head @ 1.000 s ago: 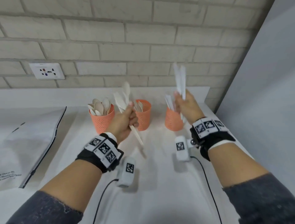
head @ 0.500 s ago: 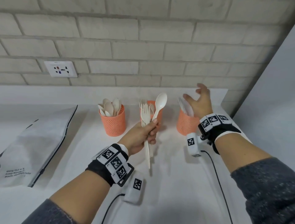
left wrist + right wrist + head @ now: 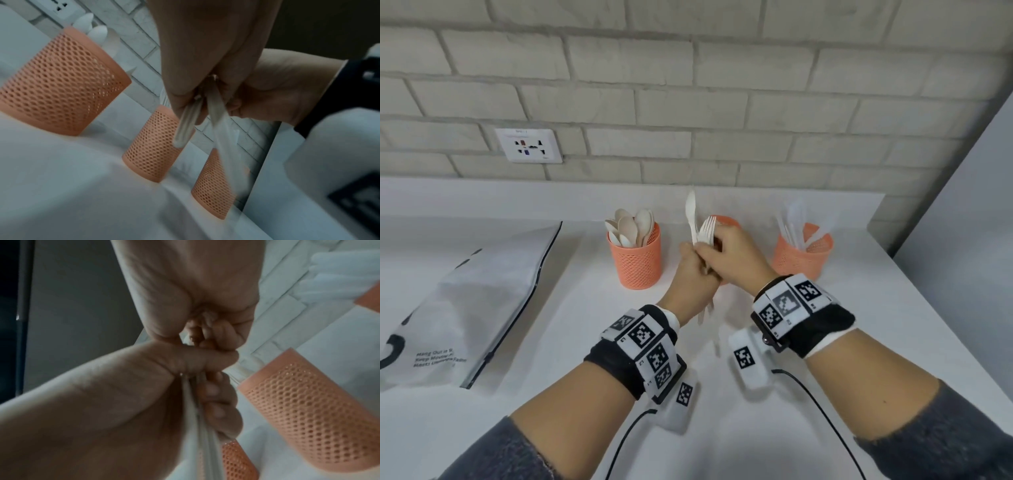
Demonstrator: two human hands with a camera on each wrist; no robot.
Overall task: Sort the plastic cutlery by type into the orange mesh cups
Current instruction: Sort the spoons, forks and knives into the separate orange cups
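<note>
Three orange mesh cups stand in a row by the wall. The left cup (image 3: 635, 263) holds spoons, the right cup (image 3: 801, 255) holds clear knives, and the middle cup (image 3: 726, 221) is mostly hidden behind my hands. In front of the middle cup my left hand (image 3: 693, 270) grips a bundle of white cutlery by the handles (image 3: 185, 128). A spoon (image 3: 691, 212) and forks (image 3: 707, 229) stick up from it. My right hand (image 3: 722, 253) reaches over from the right and pinches the forks just above my left fist (image 3: 205, 356).
A white zip bag (image 3: 469, 308) lies flat at the left of the white counter (image 3: 756, 428). The brick wall (image 3: 688, 102) with a socket (image 3: 529, 145) runs behind the cups, and a grey side wall (image 3: 962, 240) closes the right. Wrist cables trail below both arms.
My right hand let its knives go into the right cup, then crossed left and took hold of the forks in my left hand. The left hand kept its bundle, now more upright.
</note>
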